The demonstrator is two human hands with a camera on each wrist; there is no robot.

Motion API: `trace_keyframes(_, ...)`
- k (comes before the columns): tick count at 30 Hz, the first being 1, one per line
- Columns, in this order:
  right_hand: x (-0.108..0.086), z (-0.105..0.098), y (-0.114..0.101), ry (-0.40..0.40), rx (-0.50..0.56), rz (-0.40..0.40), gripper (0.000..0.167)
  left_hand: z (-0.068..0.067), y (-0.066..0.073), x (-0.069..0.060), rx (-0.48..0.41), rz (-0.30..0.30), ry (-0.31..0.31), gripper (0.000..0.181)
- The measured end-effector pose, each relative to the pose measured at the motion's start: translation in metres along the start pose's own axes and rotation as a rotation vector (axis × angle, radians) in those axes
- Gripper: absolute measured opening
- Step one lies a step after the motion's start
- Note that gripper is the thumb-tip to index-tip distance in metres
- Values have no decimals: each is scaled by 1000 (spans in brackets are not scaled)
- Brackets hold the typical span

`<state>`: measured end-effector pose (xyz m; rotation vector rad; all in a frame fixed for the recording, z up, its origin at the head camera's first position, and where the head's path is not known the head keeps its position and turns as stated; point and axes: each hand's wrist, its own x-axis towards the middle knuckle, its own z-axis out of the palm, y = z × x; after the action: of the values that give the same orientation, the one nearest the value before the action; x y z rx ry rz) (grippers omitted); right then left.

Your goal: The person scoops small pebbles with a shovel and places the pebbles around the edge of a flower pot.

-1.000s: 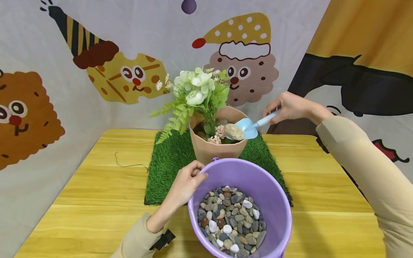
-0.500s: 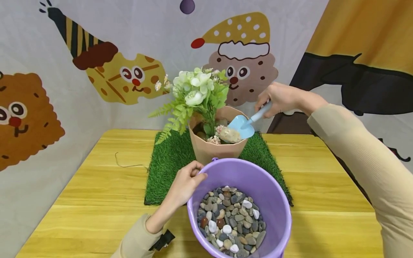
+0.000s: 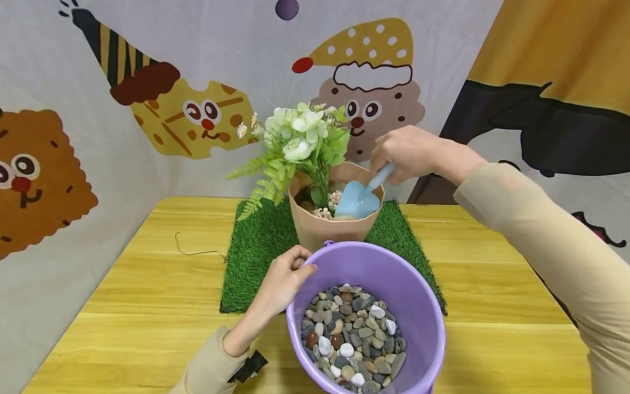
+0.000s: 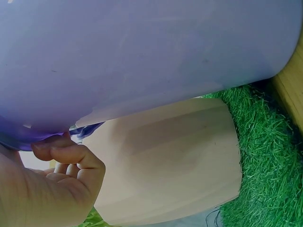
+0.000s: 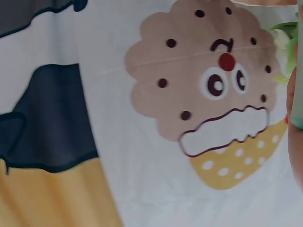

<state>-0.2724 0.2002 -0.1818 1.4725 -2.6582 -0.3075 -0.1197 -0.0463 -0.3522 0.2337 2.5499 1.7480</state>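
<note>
My right hand point(image 3: 406, 153) grips the handle of a light blue toy shovel point(image 3: 356, 200), whose blade tips down inside the peach flowerpot point(image 3: 330, 232). A sliver of pale stone point(image 3: 343, 218) shows under the blade's lower edge. White and green artificial flowers point(image 3: 302, 134) stand in the pot, with small pink blossoms point(image 3: 336, 197) beside the blade. With curled fingers my left hand point(image 3: 284, 280) holds the rim of a purple bucket point(image 3: 438, 328); the left wrist view shows this hand point(image 4: 61, 182) against the bucket wall. Mixed pebbles point(image 3: 351, 334) cover the bucket's bottom.
Under the pot lies a square of artificial grass point(image 3: 256, 251) on the wooden table point(image 3: 507, 284). A thin dark wire point(image 3: 197, 252) lies to the left. Behind the table hangs a cloth with cartoon prints point(image 3: 206, 33).
My right hand has moved left, and the shovel has tilted steeply into the pot. The large pale stone has slid off the blade, now mostly hidden. The left hand stays on the bucket.
</note>
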Motion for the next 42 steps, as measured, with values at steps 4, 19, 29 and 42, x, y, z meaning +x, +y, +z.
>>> trace_keyframes(4,3,-2,-8,-4,-50,-40,28,1,-1,0,-4,0,-2,13)
trace_keyframes(19,-20,-28,-14,-31,-121,85,26,0,0,1,-4,-16,-9,12)
trace_keyframes(29,-54,-43,-21,96,-79,120,28,0,0,0,-12,-21,-10,13)
trace_keyframes(42,-78,-27,-68,112,-15,-81,26,0,0,1,1,-29,-9,13)
